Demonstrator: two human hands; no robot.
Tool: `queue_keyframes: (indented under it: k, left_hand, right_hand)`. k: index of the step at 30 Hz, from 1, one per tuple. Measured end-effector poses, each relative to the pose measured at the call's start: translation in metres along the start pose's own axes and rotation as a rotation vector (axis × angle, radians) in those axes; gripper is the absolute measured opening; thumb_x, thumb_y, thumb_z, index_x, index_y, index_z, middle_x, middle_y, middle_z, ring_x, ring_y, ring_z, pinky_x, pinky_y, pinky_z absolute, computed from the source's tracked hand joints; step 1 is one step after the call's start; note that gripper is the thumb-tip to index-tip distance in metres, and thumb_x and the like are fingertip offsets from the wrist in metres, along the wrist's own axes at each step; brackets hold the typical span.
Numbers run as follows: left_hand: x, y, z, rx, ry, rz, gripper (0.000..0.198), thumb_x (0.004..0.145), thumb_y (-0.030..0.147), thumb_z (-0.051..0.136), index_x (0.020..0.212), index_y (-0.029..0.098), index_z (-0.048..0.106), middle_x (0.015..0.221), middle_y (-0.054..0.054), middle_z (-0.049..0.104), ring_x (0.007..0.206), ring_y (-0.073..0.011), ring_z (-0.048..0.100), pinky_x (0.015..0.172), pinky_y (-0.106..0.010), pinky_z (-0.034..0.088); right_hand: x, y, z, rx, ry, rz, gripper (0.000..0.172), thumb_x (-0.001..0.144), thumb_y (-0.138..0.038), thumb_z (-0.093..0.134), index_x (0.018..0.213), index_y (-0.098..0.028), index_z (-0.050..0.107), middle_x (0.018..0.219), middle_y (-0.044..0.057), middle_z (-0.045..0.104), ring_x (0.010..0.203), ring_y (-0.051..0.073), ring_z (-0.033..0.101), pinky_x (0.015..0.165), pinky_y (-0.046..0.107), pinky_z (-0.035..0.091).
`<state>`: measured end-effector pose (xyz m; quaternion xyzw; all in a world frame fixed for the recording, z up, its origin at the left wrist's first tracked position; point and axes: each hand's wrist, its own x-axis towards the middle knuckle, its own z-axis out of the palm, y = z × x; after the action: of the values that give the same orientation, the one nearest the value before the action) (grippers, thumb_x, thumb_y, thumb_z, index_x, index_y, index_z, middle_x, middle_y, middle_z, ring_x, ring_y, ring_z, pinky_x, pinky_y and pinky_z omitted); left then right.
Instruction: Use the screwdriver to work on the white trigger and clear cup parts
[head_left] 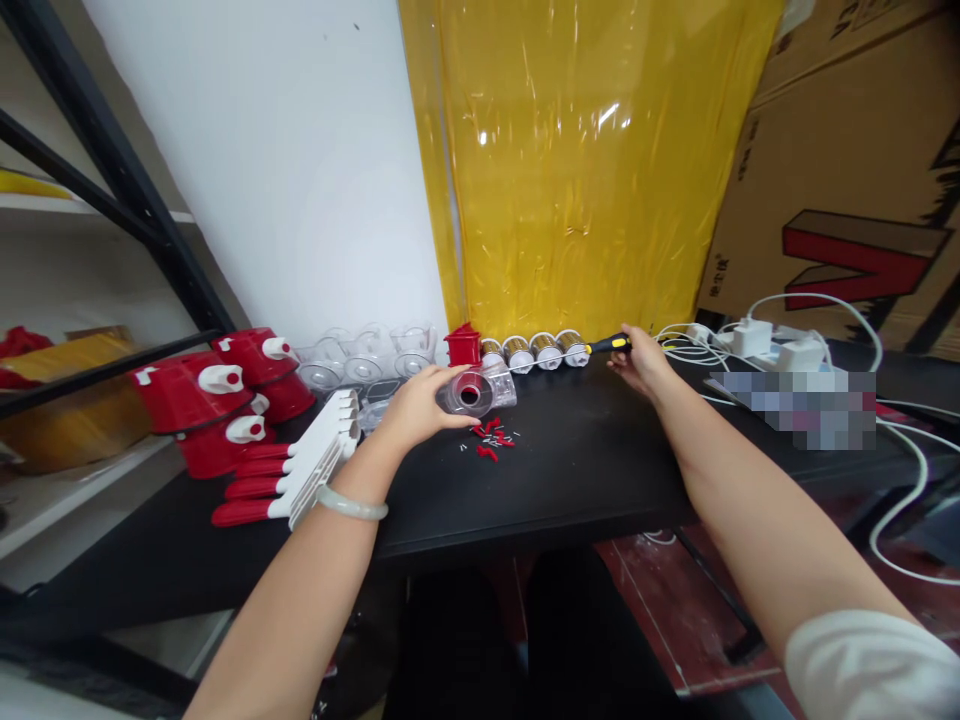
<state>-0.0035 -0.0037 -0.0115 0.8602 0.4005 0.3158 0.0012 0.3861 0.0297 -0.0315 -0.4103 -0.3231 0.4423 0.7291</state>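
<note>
My left hand (pixel 426 408) is closed around a clear round plastic cup (pixel 471 394) that shows a dark hole with red in its middle. In my right hand (pixel 639 365) is a screwdriver (pixel 611 344) with a black and yellow handle. Its long thin shaft points left toward the cup; whether the tip touches it I cannot tell. Small red plastic pieces (pixel 487 453) and loose screws (pixel 507 437) lie on the black table (pixel 570 460) below the cup. Behind stand a red plastic part (pixel 463 346) and several gold cylinders (pixel 546 352) with white ends.
Several clear plastic cups (pixel 364 358) stand along the wall. At left are white parts with red handles (pixel 259 487) and stacked red containers (pixel 196 395). White chargers (pixel 752 337) and cables sit at right, beside a large cardboard box (pixel 847 180).
</note>
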Motion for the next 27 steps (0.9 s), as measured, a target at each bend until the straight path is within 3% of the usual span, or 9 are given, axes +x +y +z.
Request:
queue_keyframes:
  k: [3, 5, 9, 12, 16, 19, 22, 25, 27]
  left_hand:
    - [0.0, 0.0, 0.0, -0.002, -0.002, 0.0, 0.082, 0.064, 0.05, 0.091, 0.138, 0.029, 0.063, 0.121, -0.01, 0.067, 0.113, -0.0306, 0.065, 0.102, -0.048, 0.051]
    - [0.0, 0.0, 0.001, 0.007, 0.0, 0.002, 0.082, 0.064, 0.05, 0.091, 0.139, 0.029, 0.063, 0.122, -0.01, 0.067, 0.115, -0.0313, 0.065, 0.103, -0.048, 0.05]
    - [0.0, -0.001, 0.001, 0.002, -0.001, 0.004, 0.083, 0.064, 0.05, 0.092, 0.139, 0.027, 0.063, 0.121, -0.01, 0.067, 0.113, -0.0307, 0.065, 0.102, -0.048, 0.051]
    - [0.0, -0.001, 0.001, 0.006, 0.0, -0.002, 0.084, 0.064, 0.051, 0.091, 0.139, 0.026, 0.063, 0.121, -0.01, 0.067, 0.112, -0.0306, 0.065, 0.101, -0.048, 0.051]
    - [0.0, 0.0, 0.001, 0.002, 0.012, 0.005, 0.083, 0.064, 0.051, 0.092, 0.138, 0.028, 0.063, 0.122, -0.01, 0.067, 0.114, -0.0311, 0.065, 0.102, -0.048, 0.05]
    - [0.0, 0.002, 0.0, -0.008, -0.002, 0.008, 0.082, 0.063, 0.048, 0.092, 0.138, 0.028, 0.063, 0.119, -0.009, 0.067, 0.112, -0.0305, 0.066, 0.101, -0.048, 0.051]
    - [0.0, 0.002, 0.001, -0.01, 0.007, 0.007, 0.082, 0.064, 0.049, 0.092, 0.138, 0.027, 0.064, 0.12, -0.01, 0.067, 0.113, -0.031, 0.065, 0.102, -0.048, 0.05]
    - [0.0, 0.001, 0.001, -0.018, 0.008, 0.004, 0.084, 0.064, 0.05, 0.092, 0.138, 0.025, 0.063, 0.121, -0.011, 0.067, 0.113, -0.0309, 0.065, 0.103, -0.048, 0.05]
    - [0.0, 0.001, 0.001, -0.022, 0.001, 0.003, 0.084, 0.063, 0.049, 0.092, 0.138, 0.026, 0.063, 0.119, -0.01, 0.067, 0.112, -0.0304, 0.065, 0.102, -0.048, 0.05]
  right_hand:
    - [-0.002, -0.004, -0.001, 0.083, -0.04, 0.026, 0.027, 0.087, -0.042, 0.061, 0.074, -0.023, 0.046, 0.054, -0.004, 0.049, 0.041, 0.01, 0.043, 0.044, 0.024, 0.046]
    - [-0.003, -0.005, -0.003, 0.098, -0.063, 0.001, 0.032, 0.088, -0.05, 0.058, 0.074, -0.024, 0.048, 0.056, -0.003, 0.052, 0.044, 0.012, 0.048, 0.046, 0.028, 0.049]
    - [-0.002, -0.001, -0.004, 0.003, -0.04, -0.041, 0.05, 0.085, -0.072, 0.057, 0.073, -0.025, 0.044, 0.042, -0.008, 0.036, 0.034, 0.011, 0.034, 0.045, 0.03, 0.048]
    - [0.0, 0.003, -0.002, -0.026, -0.008, -0.022, 0.042, 0.089, -0.06, 0.063, 0.074, -0.025, 0.044, 0.039, -0.011, 0.028, 0.032, 0.008, 0.026, 0.045, 0.025, 0.046]
    - [-0.001, -0.001, 0.001, 0.072, -0.014, 0.035, 0.027, 0.094, -0.037, 0.056, 0.074, -0.023, 0.045, 0.048, -0.007, 0.045, 0.037, 0.008, 0.038, 0.045, 0.022, 0.045]
    - [-0.003, -0.004, 0.0, 0.092, 0.007, 0.054, 0.033, 0.096, -0.047, 0.05, 0.074, -0.024, 0.045, 0.051, -0.004, 0.05, 0.039, 0.01, 0.042, 0.043, 0.025, 0.045]
    - [-0.002, 0.0, -0.002, 0.025, 0.004, 0.046, 0.045, 0.093, -0.064, 0.051, 0.072, -0.025, 0.042, 0.043, -0.007, 0.038, 0.035, 0.011, 0.034, 0.041, 0.026, 0.045]
    - [0.002, 0.005, -0.003, -0.001, -0.025, 0.02, 0.044, 0.089, -0.058, 0.065, 0.072, -0.025, 0.04, 0.04, -0.01, 0.03, 0.035, 0.009, 0.03, 0.044, 0.023, 0.046]
    - [0.005, 0.007, -0.003, 0.022, -0.025, 0.007, 0.037, 0.087, -0.046, 0.07, 0.075, -0.025, 0.042, 0.044, -0.01, 0.036, 0.038, 0.008, 0.034, 0.045, 0.022, 0.047]
